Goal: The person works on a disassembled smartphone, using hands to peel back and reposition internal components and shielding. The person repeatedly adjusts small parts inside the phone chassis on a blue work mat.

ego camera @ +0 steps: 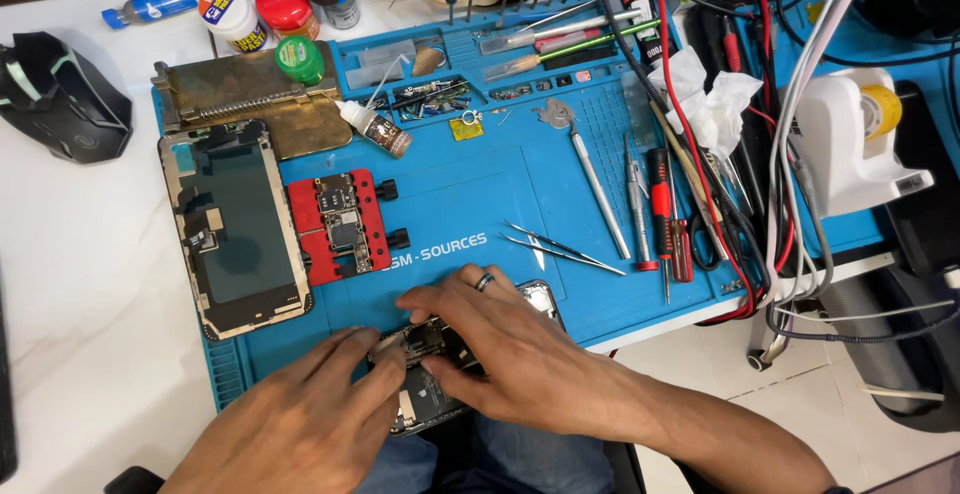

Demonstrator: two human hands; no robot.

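An opened phone body (432, 354) with its insides showing lies at the near edge of the blue work mat (460, 194). My left hand (300, 419) rests on its left side, fingertips touching the exposed parts. My right hand (510, 349), a ring on one finger, covers the phone's right half, fingers pressing down on it. Nothing is lifted off the mat. To the left, a detached phone screen (235, 229) lies face down, and a red board holder (340, 224) clamps a small circuit board.
Tweezers (560, 249), screwdrivers (660, 214) and a spudger (590, 174) lie on the mat's right part. Small bottles and jars (285, 9) stand at the back, a metal plate (250, 94) beside them. Tangled cables (780, 204), a white tape dispenser (860, 134) and a black mouse (60, 94) flank the mat.
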